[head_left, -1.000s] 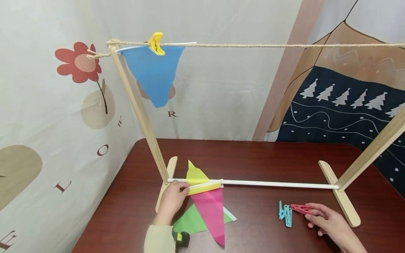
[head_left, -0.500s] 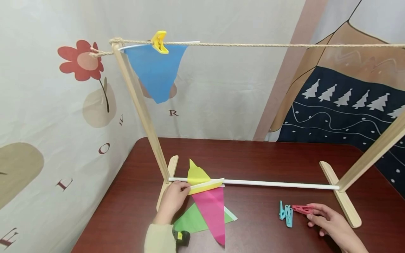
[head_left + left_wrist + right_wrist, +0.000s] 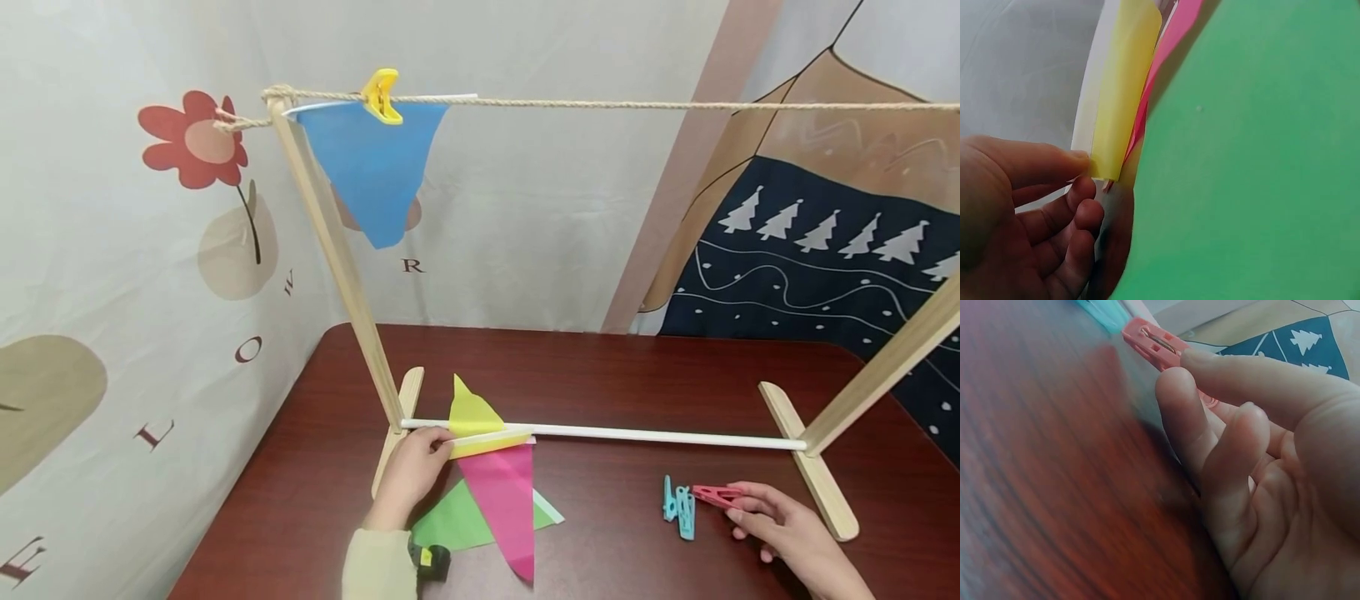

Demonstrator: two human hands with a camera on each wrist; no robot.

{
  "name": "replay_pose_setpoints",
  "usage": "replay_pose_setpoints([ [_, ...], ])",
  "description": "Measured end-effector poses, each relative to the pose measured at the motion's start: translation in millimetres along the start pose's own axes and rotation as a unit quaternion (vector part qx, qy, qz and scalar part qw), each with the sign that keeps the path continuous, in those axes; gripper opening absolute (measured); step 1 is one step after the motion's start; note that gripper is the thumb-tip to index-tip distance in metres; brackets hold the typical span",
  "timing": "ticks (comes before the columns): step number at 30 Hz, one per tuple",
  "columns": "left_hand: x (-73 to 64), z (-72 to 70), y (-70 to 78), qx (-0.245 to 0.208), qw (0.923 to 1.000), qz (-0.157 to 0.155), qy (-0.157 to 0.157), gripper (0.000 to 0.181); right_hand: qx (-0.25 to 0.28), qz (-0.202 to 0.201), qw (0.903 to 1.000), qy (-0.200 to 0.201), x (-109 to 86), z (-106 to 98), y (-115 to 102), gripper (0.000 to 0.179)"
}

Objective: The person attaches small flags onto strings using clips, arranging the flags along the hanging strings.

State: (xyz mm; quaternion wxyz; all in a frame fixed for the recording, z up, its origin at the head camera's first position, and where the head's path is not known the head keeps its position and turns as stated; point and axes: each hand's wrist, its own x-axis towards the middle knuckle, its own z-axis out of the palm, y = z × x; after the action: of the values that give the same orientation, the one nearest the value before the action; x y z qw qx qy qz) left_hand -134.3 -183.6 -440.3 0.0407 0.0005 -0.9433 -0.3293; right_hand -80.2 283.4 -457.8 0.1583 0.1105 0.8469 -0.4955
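Note:
My left hand [image 3: 415, 471] pinches the left end of the white-edged top of a yellow pennant [image 3: 477, 413], between thumb and fingers in the left wrist view. Beneath it lie a pink pennant [image 3: 504, 500] and a green pennant [image 3: 450, 518], the green one large in the left wrist view. On the right, my right hand [image 3: 783, 529] holds a red clothespin [image 3: 716, 496] between thumb and fingers. Its tip is close to two light-blue clothespins [image 3: 686, 512] on the table; whether they touch is unclear.
A wooden post [image 3: 337, 250] stands at left, another [image 3: 885, 367] at right, joined low by a white rod [image 3: 660, 435]. A rope [image 3: 600, 103] runs across the top. A yellow clip [image 3: 382, 96] holds a blue pennant [image 3: 375, 167] there. A wristband [image 3: 431, 562] shows near the left sleeve.
The head view shifts slightly, so the whole scene drifts a little to the right. Both hands keep their holds, the left on the yellow pennant and the right on the red clothespin.

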Motion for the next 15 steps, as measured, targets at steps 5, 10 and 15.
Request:
replay_pose_setpoints([
  [5,1.2,0.1,0.8,-0.002,0.9999,0.01,-0.004,0.012,0.005,-0.005,1.0,0.0,0.2,-1.5,0.4,0.065],
  [10,2.1,-0.3,0.6,-0.005,0.9998,0.021,0.004,0.011,0.011,0.001,0.9999,-0.004,0.5,-2.3,0.1,0.065],
  [15,2.0,-0.7,1.1,-0.01,0.9984,0.049,0.025,0.011,0.017,0.002,0.9998,-0.005,0.3,-2.6,-0.1,0.065],
])
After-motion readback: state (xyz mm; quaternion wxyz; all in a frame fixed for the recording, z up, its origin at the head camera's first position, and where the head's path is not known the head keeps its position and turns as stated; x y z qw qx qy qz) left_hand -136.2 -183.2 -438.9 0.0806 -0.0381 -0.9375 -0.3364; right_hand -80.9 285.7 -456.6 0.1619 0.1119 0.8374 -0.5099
